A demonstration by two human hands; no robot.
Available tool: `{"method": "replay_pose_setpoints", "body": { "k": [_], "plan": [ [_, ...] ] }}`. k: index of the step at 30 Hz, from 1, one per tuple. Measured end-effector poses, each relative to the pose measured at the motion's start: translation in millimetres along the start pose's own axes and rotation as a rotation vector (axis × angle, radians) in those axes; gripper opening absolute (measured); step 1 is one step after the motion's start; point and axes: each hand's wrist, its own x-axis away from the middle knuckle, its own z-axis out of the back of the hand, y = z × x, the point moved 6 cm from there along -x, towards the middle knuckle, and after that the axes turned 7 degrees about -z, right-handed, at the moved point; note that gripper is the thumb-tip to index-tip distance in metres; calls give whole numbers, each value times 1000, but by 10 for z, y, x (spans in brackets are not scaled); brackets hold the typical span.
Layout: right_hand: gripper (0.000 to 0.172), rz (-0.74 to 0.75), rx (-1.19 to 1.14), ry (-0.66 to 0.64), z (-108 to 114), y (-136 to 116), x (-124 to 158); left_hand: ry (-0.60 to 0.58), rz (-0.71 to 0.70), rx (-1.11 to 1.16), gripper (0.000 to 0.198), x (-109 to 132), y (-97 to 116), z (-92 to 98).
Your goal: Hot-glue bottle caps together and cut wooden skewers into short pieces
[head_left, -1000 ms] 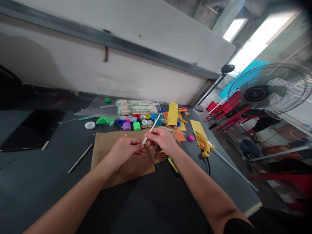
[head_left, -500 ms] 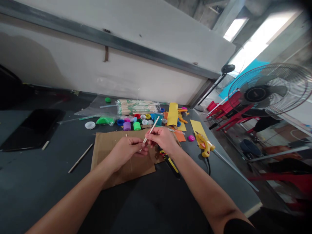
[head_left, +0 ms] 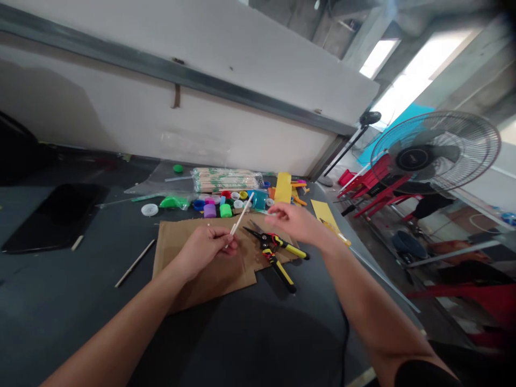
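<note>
My left hand is closed in a pinch around a pale wooden stick, which slants up to the right over the cardboard sheet. A short pale piece seems to lie against the stick at the fingertips. My right hand hangs in the air with loosely bent fingers and nothing visible in them. Below it, snips with yellow-and-black handles rest spread apart on the cardboard. A yellow glue gun is mostly hidden behind my right wrist.
Behind the cardboard lie several coloured bottle caps, a bag of wooden sticks and yellow card strips. Left are a loose stick and a black phone-like slab. A fan stands beyond the table's right edge.
My right hand has let go of the stick and moved right, uncovering the snips. My left hand keeps the stick. The view has shifted slightly.
</note>
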Motion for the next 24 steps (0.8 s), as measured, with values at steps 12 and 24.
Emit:
{"method": "replay_pose_setpoints", "body": {
  "k": [12, 24],
  "plan": [
    [88, -146, 378, 1, -451, 444, 513, 42, -9, -68, 14, 18, 114, 36],
    [40, -189, -561, -422, -751, 113, 527, 94, -199, -331, 18, 27, 367, 168]
  ]
}}
